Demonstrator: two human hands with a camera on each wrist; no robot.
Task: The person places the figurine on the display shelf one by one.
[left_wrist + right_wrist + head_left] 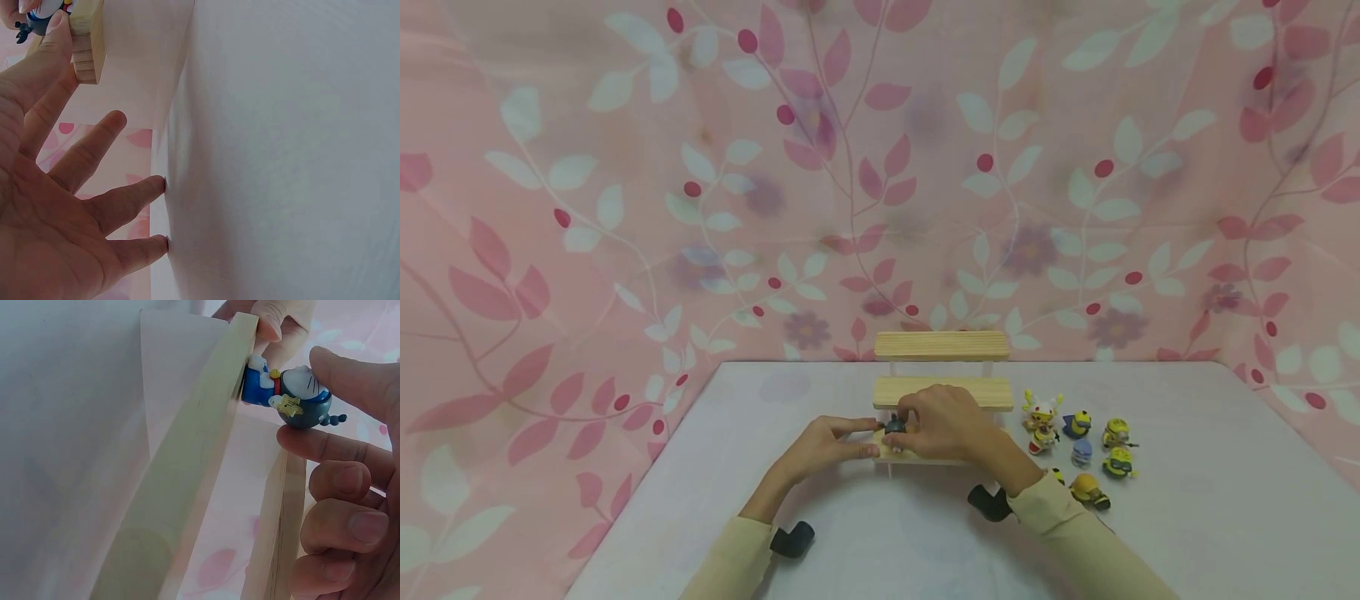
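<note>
My right hand [951,421] pinches a small cat figurine [297,394] by its dark round head, between thumb and index finger. The figurine has a blue body, a white whiskered face, a red collar and a yellow star; its feet are right at the surface of the lowest wooden board [187,450] of a stepped display stand. My left hand [827,450] grips the left end of that board with thumb and index finger, close beside the figurine. Its other fingers are spread, with two fingertips down at the white tabletop in the left wrist view.
The stand's middle board [887,392] and top board [942,345] rise behind on clear supports. Several small figurines, among them a yellow one with goggles [1118,462] and a pale blue one [1081,452], stand or lie right of the stand. A pink floral cloth [880,167] hangs behind.
</note>
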